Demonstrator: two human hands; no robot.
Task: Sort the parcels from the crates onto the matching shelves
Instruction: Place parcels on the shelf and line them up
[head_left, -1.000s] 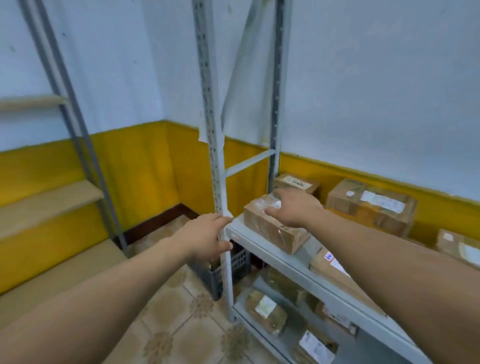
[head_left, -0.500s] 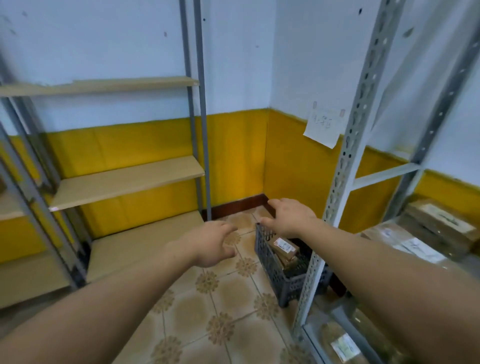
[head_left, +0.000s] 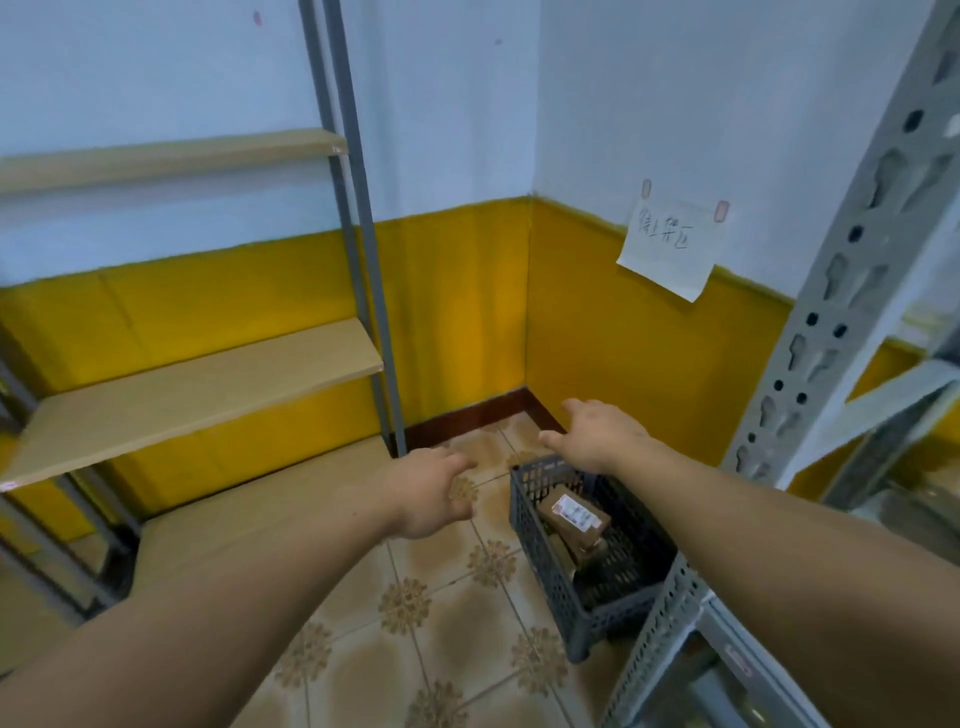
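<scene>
Right hand (head_left: 597, 436), on a shelved box a second ago, now hovers spread and empty over the far rim of the grey crate (head_left: 535, 551); left hand (head_left: 426, 493), loosely open and empty, hangs just left of it. Inside lies a tilted brown cardboard parcel (head_left: 571, 514) with white label, below the right fingers (head_left: 579, 411), untouched.

Handwriting on the taped paper note (head_left: 670, 247) cannot be read. The parcel (head_left: 571, 514) label is too small. The crate's (head_left: 540, 545) near corner is hidden behind the metal upright (head_left: 670, 608).
</scene>
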